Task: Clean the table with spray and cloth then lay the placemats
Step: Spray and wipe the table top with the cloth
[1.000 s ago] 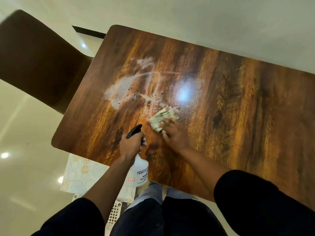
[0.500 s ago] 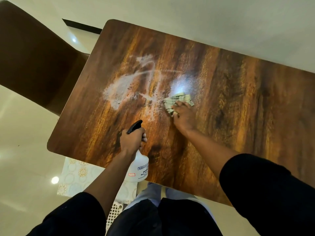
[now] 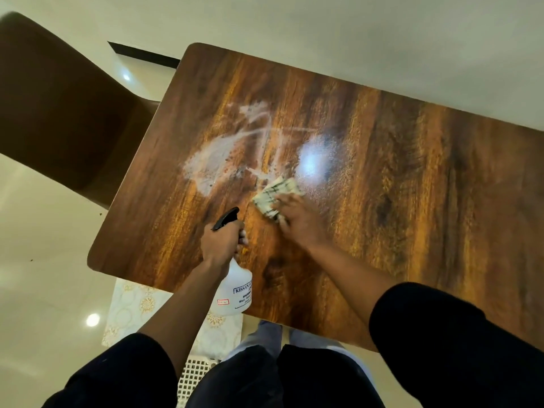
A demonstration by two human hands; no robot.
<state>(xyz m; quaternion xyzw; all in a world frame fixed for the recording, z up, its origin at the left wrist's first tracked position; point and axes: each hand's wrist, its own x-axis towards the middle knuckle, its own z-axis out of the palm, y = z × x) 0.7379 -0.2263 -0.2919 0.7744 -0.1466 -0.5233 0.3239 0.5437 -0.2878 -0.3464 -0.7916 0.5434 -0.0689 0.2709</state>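
Left hand (image 3: 221, 244) grips the neck of a white spray bottle (image 3: 235, 291) over the table's (image 3: 412, 201) near edge; its label reads "KISSAN", the rest illegible. Right hand (image 3: 297, 217), fingers spread, presses a cloth (image 3: 272, 195) flat on the tabletop beside white spray residue (image 3: 210, 164). Patterned placemats (image 3: 132, 310) lie below the table edge.

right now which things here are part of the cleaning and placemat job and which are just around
Job:
spray bottle, gripped by left hand
cloth, pressed under right hand
table with white spray patch
patterned placemat, below the table edge

Just around:
brown chair
white lattice basket
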